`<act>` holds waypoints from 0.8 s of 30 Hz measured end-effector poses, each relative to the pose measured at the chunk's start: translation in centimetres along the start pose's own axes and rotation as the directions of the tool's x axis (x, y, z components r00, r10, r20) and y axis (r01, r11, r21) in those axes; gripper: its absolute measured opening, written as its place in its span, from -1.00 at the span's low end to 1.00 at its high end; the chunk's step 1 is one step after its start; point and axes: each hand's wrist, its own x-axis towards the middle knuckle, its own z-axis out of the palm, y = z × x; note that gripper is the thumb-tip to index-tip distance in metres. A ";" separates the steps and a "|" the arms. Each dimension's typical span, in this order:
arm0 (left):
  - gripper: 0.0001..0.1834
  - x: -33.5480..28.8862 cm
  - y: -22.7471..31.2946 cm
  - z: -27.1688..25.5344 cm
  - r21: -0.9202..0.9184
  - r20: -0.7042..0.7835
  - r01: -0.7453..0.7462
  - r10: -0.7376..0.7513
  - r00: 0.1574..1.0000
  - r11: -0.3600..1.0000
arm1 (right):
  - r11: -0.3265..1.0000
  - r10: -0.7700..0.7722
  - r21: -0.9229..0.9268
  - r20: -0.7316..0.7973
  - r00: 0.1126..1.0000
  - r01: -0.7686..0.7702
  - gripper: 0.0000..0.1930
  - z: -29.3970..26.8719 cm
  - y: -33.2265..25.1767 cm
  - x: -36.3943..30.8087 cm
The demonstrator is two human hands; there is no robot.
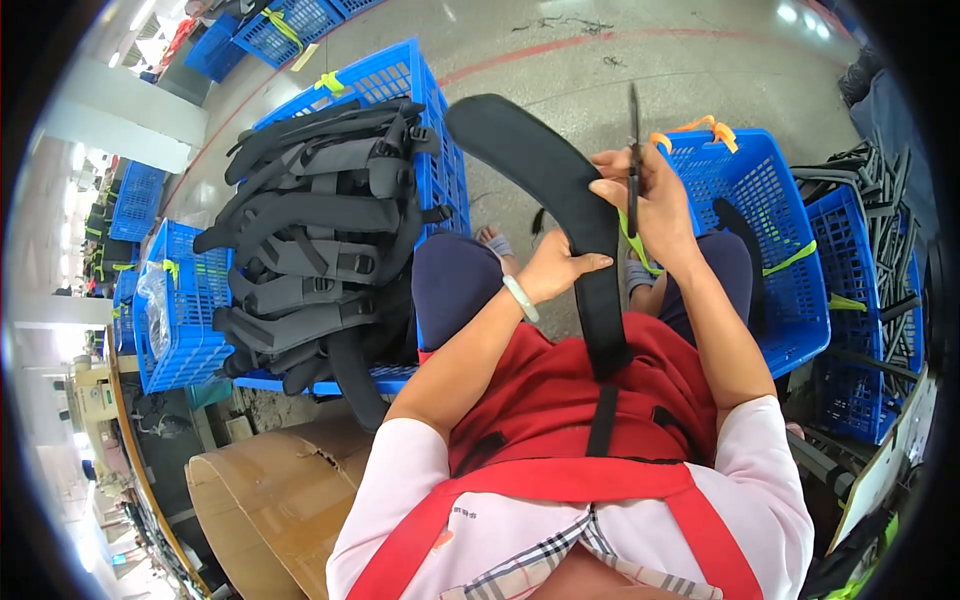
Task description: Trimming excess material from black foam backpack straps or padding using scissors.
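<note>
A black padded shoulder strap (530, 150), curved and wide at its far end, stretches from above my knees down to the red apron on my lap. My left hand (560, 268) grips its left edge near the middle, thumb lying on top. Dark thread snips (633, 130) point away from me in my right hand (648, 200), whose fingers are at the strap's right edge; whether they also pinch the strap is hard to tell. A yellow-green ribbon (632, 240) hangs below that hand.
To my left, a blue crate (455, 170) is heaped with grey and black straps (320, 215). On my right a blue basket (740, 170) holds a few black pieces; beyond it stands a crate of thin dark strips (870, 200). A cardboard box (270, 490) sits at lower left.
</note>
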 end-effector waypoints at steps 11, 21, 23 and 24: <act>-0.42 1.0 4.1 -3.7 0.699 -0.300 -0.235 0.575 0.761 0.675 | 1.000 0.002 0.012 0.003 1.000 -0.002 -0.70 0.5 3.8 0.7; -0.76 -1.7 4.6 -1.2 -0.136 -0.157 -0.119 0.098 0.983 0.983 | 0.989 0.138 -0.058 0.053 0.989 -0.135 -0.73 0.0 3.5 -3.6; -0.77 -2.0 3.2 -1.0 -0.140 -0.109 -0.123 0.108 0.988 0.983 | 0.999 0.016 -0.039 0.021 1.000 -0.016 -0.77 0.3 2.4 -2.3; -0.76 -2.2 3.3 -0.9 -0.131 -0.087 -0.084 0.073 0.994 0.988 | 0.997 0.047 -0.067 0.033 0.998 -0.045 -0.80 0.1 2.0 -2.1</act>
